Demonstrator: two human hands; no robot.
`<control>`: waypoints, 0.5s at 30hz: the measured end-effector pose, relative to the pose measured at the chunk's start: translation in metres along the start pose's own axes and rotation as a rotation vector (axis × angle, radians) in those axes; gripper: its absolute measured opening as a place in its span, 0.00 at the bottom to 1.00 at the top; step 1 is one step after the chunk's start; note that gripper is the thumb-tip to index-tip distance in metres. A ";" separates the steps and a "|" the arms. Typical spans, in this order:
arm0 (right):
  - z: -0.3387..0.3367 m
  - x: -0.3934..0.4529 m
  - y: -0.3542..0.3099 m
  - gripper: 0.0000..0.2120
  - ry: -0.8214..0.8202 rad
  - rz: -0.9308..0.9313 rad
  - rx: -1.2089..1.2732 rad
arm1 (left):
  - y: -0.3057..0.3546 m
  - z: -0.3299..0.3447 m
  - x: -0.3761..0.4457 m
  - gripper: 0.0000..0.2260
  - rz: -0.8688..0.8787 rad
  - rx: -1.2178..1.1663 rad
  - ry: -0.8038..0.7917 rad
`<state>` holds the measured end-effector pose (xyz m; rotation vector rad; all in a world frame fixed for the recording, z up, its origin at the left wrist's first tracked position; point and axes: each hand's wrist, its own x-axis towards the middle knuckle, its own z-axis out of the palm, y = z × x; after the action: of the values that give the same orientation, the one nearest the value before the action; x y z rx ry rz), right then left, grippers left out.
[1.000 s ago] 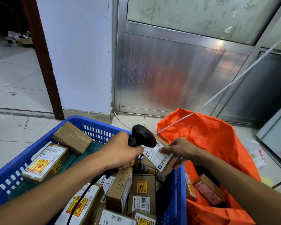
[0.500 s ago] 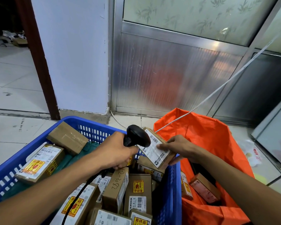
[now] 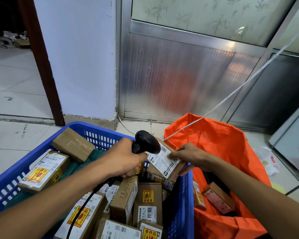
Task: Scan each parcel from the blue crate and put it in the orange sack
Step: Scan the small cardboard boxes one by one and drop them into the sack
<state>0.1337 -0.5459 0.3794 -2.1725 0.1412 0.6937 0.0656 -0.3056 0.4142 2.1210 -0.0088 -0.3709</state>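
My left hand [image 3: 123,156] grips the handle of a black barcode scanner [image 3: 146,142], whose head points down at a small brown parcel [image 3: 165,160] with a white label. My right hand [image 3: 188,155] holds that parcel by its right end, tilted, above the right rim of the blue crate [image 3: 100,133]. Several cardboard parcels fill the crate, many with yellow and red stickers. The orange sack [image 3: 219,145] stands open just right of the crate, with two parcels [image 3: 217,198] lying inside it.
A white wall corner and a metal-framed panel stand behind the crate and sack. A white cord [image 3: 231,94] runs from the upper right down to the sack's edge. The scanner's black cable [image 3: 81,209] trails over the parcels. A crumpled plastic bag [image 3: 269,161] lies on the tiled floor at right.
The scanner and the held parcel have stayed together above the crate's right rim. The view has shifted slightly; both hands keep the same grip.
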 end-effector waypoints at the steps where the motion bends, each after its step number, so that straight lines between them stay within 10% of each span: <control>1: 0.000 0.001 0.000 0.15 -0.001 0.000 0.002 | 0.000 0.000 0.000 0.07 0.000 0.002 0.001; 15: 0.000 0.003 0.002 0.15 -0.026 -0.010 0.023 | -0.003 0.000 0.002 0.09 0.007 0.027 0.001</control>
<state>0.1356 -0.5473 0.3763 -2.1401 0.1244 0.7109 0.0669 -0.3047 0.4116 2.1474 -0.0204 -0.3679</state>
